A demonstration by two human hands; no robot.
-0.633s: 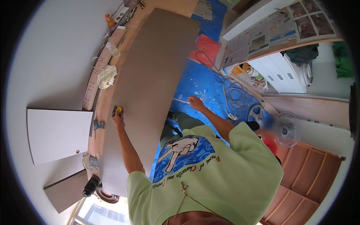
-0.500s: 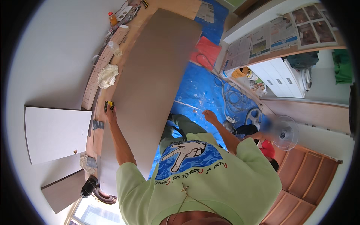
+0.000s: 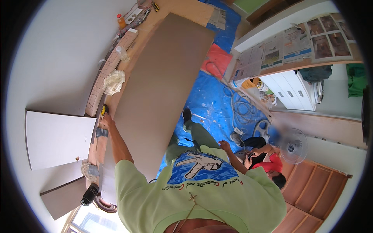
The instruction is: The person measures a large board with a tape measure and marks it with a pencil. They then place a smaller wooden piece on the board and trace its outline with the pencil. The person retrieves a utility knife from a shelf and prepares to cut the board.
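At the left, my left hand (image 3: 107, 120) grips a black-and-yellow tape measure (image 3: 104, 109), low over the wooden worktop strip beside a large brown panel (image 3: 155, 81). That forearm crosses the panel's left edge. My right hand (image 3: 224, 145) hangs by my right hip with its fingers loosely curled, and I see nothing in it. Close to my left hand is a small grey block (image 3: 101, 132). A crumpled pale cloth (image 3: 114, 82) lies on the worktop farther along.
A person in red (image 3: 272, 165) crouches at my right, near a fan (image 3: 293, 146). Blue sheeting (image 3: 210, 97) covers the floor, with a coiled hose (image 3: 243, 103) on it. Bottles (image 3: 122, 53) stand along the wall. A white board (image 3: 60, 138) leans at the left.
My left hand has carried the tape measure left, off the panel's edge to the worktop strip. My right hand has drawn back toward my hip, and a foot now shows ahead.
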